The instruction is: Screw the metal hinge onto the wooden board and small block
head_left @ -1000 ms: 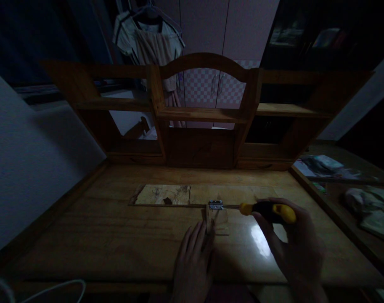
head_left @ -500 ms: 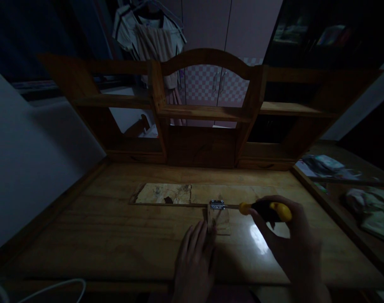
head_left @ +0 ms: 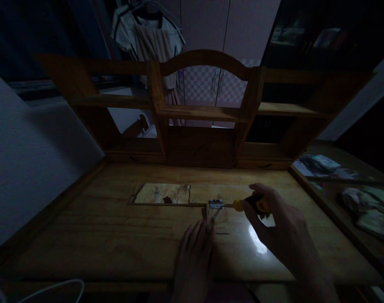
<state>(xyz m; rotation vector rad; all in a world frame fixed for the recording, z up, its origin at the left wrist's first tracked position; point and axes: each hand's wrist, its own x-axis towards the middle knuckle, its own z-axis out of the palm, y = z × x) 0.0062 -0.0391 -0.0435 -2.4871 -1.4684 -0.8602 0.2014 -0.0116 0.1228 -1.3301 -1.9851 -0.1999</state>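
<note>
My right hand [head_left: 274, 219] is closed round the yellow-and-black handle of a screwdriver [head_left: 239, 205]. The screwdriver lies nearly level, its shaft pointing left with the tip at a small metal hinge [head_left: 216, 204]. One leaf of that hinge rests on a small wooden block [head_left: 221, 219], the other on a long thin board [head_left: 236, 192]. My left hand [head_left: 194, 256] lies on the desktop with fingers stretched out, fingertips at the block's left edge. Whether the tip sits in a screw is too small to tell.
A wooden desktop [head_left: 94, 227] spreads beneath, with a wooden shelf unit [head_left: 204, 112] along its far side. The long board's left part is stained and torn [head_left: 163, 193]. A white cable [head_left: 65, 283] curves at lower left; crumpled cloth [head_left: 371, 206] lies at right.
My right hand has shifted left and its fingers now wrap farther over the screwdriver's handle, hiding more of it. The left hand and the hinge look about the same.
</note>
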